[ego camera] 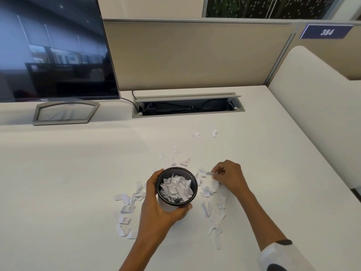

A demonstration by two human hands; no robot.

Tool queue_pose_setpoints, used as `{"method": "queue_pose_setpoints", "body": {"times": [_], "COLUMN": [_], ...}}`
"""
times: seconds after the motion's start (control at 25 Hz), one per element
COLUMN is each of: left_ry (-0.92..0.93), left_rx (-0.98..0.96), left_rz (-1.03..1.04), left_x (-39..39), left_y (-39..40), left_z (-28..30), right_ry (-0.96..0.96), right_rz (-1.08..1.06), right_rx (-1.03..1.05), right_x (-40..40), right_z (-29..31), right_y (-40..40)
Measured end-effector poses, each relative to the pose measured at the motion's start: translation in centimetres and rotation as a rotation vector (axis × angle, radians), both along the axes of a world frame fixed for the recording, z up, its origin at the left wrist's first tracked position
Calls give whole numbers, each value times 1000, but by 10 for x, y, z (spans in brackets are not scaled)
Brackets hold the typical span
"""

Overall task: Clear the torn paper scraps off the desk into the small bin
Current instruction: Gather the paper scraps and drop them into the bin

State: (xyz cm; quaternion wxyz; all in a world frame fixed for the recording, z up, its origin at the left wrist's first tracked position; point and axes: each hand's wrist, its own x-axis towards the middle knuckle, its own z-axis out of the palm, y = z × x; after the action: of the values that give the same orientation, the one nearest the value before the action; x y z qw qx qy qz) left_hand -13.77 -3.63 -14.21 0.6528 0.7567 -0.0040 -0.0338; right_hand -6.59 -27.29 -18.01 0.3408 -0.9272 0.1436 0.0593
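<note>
White desk (78, 173) fills the view, backed by a beige cubicle partition (195, 55), with a dark Dell monitor (54, 47) at left and an open cable tray (187, 106) behind. Torn paper scraps (125, 210) lie scattered on both sides of the small black mesh bin (176, 185), which is already part full. The left hand (156, 212) wraps round the bin's wall, steadying it. The right hand (228, 177) pinches one scrap (210, 173) just beside the rim, with more bunched beneath its palm. Best, I judge, to carry the gathered bunch over the rim before letting go, then sweep the left-side pieces closer.
</note>
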Motion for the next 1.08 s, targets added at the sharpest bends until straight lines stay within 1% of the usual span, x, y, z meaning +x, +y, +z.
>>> {"method": "queue_pose_setpoints", "body": {"times": [0.12, 0.2, 0.36, 0.48, 0.56, 0.68, 0.76, 0.88, 0.96, 1.08], "left_ry": [-10, -16, -24, -25, -25, -27, -27, -27, -16, -2], "left_rx": [3, 3, 5, -3, -12, -34, -46, -43, -46, -61], "left_rz": [-1, -6, -13, -22, -29, -34, -33, -23, -22, -19], "left_x": [-1, -1, -2, -4, -4, -3, -2, -1, -1, 0], "left_y": [1, 1, -2, -4, -5, -5, -5, -4, -4, -4], "left_z": [1, 2, 1, -1, -1, -3, -3, -2, -1, 1], "right_ry": [10, -16, -146, -229, -238, -163, -116, -205, -177, -120], "right_rz": [-29, -51, -100, 10, 136, 273, 326, 355, 488, 745], "right_rx": [-13, 30, 321, 523, 552, 409, 303, 170, 47, -281], "right_x": [-5, -10, -18, -27, -34, -42, -45, -52, -61, -74], "right_z": [3, 13, 60, 102, 120, 128, 128, 131, 134, 122], "right_y": [0, 0, 13, 35, 52, 77, 86, 87, 88, 100]}}
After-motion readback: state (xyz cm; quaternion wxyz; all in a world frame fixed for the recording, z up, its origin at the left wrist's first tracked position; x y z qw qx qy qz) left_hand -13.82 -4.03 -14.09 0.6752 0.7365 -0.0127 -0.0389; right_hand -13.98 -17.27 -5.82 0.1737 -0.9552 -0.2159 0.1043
